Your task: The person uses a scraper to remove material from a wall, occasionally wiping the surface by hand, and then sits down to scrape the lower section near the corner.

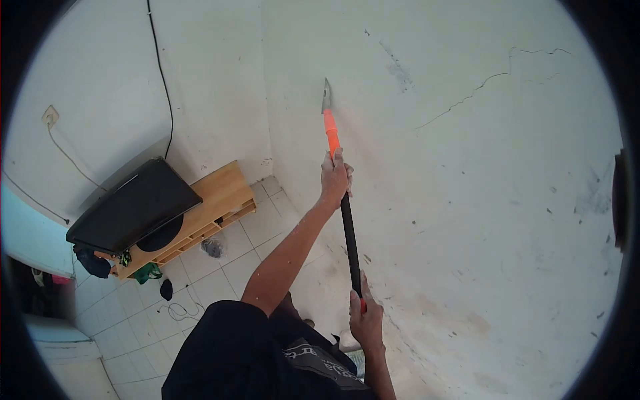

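A long scraper point(348, 230) with a black pole, an orange neck and a metal blade point(326, 96) leans against the white wall point(480, 200); its blade touches the wall near the corner. My left hand point(335, 179) grips the pole high up, just below the orange part. My right hand point(366, 319) is closed around the pole's lower end, close to my body. My dark shirt fills the bottom of the view.
A flat black television point(133, 207) lies on a low wooden stand point(220, 193) by the left wall, on a white tiled floor point(200, 280). Cables, cloths and small items lie beside the stand. A crack point(480, 87) runs across the wall at upper right.
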`<act>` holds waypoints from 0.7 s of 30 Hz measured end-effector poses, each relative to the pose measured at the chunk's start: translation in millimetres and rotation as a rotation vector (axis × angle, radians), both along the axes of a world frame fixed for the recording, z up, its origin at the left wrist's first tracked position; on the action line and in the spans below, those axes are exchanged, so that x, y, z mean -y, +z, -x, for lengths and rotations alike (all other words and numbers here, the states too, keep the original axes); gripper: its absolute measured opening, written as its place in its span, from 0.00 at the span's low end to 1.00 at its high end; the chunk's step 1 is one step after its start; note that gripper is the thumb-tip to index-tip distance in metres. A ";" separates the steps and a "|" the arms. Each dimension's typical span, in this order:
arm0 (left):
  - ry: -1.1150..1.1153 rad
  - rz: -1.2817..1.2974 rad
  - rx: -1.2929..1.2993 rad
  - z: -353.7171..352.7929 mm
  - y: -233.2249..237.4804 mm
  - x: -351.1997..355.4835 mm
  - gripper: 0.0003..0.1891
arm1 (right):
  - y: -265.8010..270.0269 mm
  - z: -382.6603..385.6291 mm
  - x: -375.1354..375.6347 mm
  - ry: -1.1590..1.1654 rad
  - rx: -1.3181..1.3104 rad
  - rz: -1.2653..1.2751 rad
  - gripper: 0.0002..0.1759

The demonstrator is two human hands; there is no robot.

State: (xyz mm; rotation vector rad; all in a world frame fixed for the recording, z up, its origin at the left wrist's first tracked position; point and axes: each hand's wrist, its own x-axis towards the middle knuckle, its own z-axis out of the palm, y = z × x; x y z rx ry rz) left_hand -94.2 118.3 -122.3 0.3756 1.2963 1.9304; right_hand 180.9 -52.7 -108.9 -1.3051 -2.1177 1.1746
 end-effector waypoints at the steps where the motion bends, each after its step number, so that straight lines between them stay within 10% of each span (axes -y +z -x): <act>1: -0.020 -0.017 0.018 -0.1 -3.2 2.7 0.29 | 0.3 -2.0 1.7 0.017 0.016 -0.034 0.31; 12: -0.067 -0.166 0.178 -92.2 -9.3 93.3 0.32 | -61.7 -125.9 82.5 -0.109 0.156 -0.484 0.32; 18: -0.201 -0.361 0.294 -108.0 10.1 99.4 0.29 | -44.4 -169.6 78.7 0.068 -0.166 0.631 0.28; 21: -0.198 -0.366 0.374 -103.8 21.9 89.3 0.30 | 2.1 -160.1 69.4 0.015 -0.350 0.722 0.26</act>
